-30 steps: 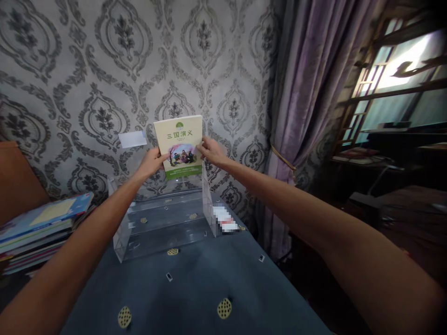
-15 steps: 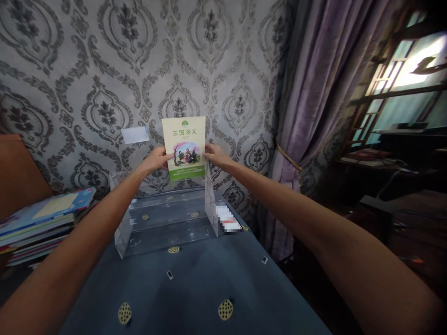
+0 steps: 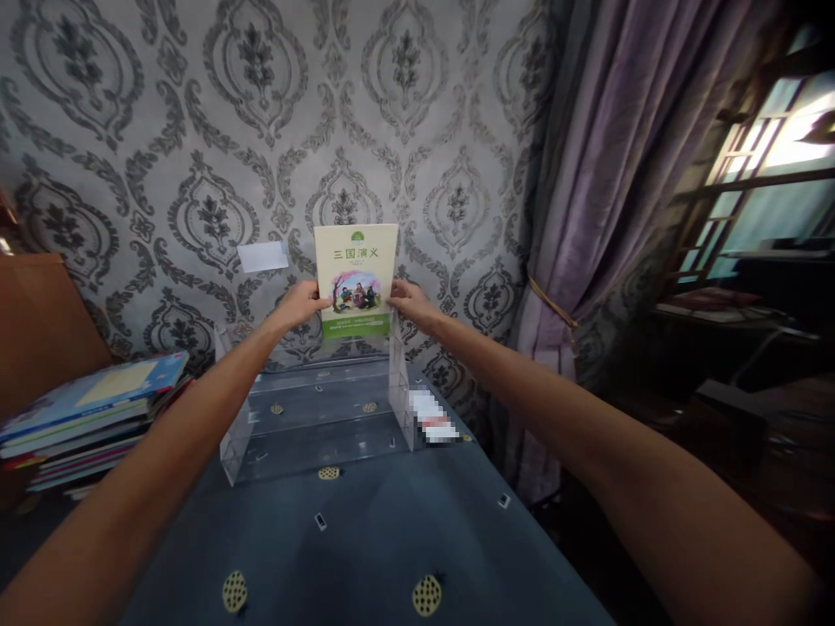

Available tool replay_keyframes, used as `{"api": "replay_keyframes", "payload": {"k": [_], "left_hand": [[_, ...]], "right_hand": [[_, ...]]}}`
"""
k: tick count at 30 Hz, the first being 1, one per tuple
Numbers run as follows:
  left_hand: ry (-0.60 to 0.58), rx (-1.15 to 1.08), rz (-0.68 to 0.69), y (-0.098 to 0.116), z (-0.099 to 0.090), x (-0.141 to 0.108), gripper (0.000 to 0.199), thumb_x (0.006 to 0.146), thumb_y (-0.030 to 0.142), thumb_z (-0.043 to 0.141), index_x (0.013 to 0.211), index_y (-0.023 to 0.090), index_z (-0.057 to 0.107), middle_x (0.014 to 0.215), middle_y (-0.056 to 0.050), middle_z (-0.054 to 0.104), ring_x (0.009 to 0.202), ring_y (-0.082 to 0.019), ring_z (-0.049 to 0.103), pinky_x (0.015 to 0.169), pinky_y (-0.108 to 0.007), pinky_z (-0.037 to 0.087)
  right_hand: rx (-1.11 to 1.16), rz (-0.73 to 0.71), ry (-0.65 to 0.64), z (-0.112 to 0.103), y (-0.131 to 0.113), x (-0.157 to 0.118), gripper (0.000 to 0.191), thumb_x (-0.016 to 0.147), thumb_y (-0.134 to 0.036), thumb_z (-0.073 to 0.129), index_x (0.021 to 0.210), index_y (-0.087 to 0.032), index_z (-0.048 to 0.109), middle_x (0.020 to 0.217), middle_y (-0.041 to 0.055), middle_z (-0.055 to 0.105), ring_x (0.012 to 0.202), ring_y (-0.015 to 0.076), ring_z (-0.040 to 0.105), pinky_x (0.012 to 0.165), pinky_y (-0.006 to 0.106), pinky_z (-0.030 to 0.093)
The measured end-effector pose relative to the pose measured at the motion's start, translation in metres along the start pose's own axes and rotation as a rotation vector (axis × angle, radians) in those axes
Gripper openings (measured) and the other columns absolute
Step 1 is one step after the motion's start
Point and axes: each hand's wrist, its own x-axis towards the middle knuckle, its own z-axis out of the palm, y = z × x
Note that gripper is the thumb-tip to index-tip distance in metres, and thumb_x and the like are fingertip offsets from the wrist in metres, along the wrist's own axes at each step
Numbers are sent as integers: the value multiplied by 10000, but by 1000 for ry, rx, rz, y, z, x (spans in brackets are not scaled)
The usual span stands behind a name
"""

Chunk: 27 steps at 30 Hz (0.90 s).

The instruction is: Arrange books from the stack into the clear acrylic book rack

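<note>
A table (image 3: 371,530) is covered by a dark blue-grey cloth (image 3: 280,548) printed with yellow, dark-dotted shapes (image 3: 427,596) and small pale-edged rectangles (image 3: 320,522). Towards its far end stands a clear rack (image 3: 399,391), upright, with a see-through panel at each side and stepped tiers between them; the cloth's pattern shows through. Just beside the rack's right panel lies a flat white item (image 3: 434,419) with a reddish patch, its face pixelated. In front of the rack the cloth lies mostly smooth. Left of the rack is a stack of books (image 3: 97,417), a blue cover on top; whether it rests on the same table cannot be told.
</note>
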Motion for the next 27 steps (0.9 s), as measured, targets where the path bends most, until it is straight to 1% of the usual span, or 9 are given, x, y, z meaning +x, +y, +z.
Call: {"api": "replay_keyframes", "payload": {"k": [6,10,14,20,27], "left_hand": [[6,26,25,-5,-1,3,204,664,313,680,798,163,714,796,-54,749,952,-312,670,776,-330,541],[23,21,53,-6,0,5,316,684,334,679,942,153,706,957,-88,763,1005,-317,665,861,-366,540],[48,6,78,-6,5,6,393,749,373,642,1078,159,662,1090,-115,746,1082,-306,649,930,-384,523],[83,31,82,-4,9,6,370,803,391,599,1079,148,642,1106,-128,736,1152,-326,617,976,-391,494],[63,73,38,-5,8,4,394,819,414,574,1099,147,643,1110,-114,732,1140,-322,629,960,-386,506]], "right_hand": [[14,48,26,2,-2,3,322,619,-252,589,932,-193,633,701,-2,623,607,147,511,484,215,373],[13,68,57,2,-3,3,227,676,-340,585,839,-185,621,651,-15,559,599,139,485,486,214,369],[8,90,92,3,-2,4,201,701,-376,580,784,-194,592,651,-17,528,622,149,480,510,232,382],[14,104,95,3,1,6,219,693,-404,584,775,-201,573,689,-14,525,659,158,496,533,244,391],[21,105,92,2,9,11,287,665,-456,600,807,-206,583,717,-11,549,697,167,516,565,256,403]]}}
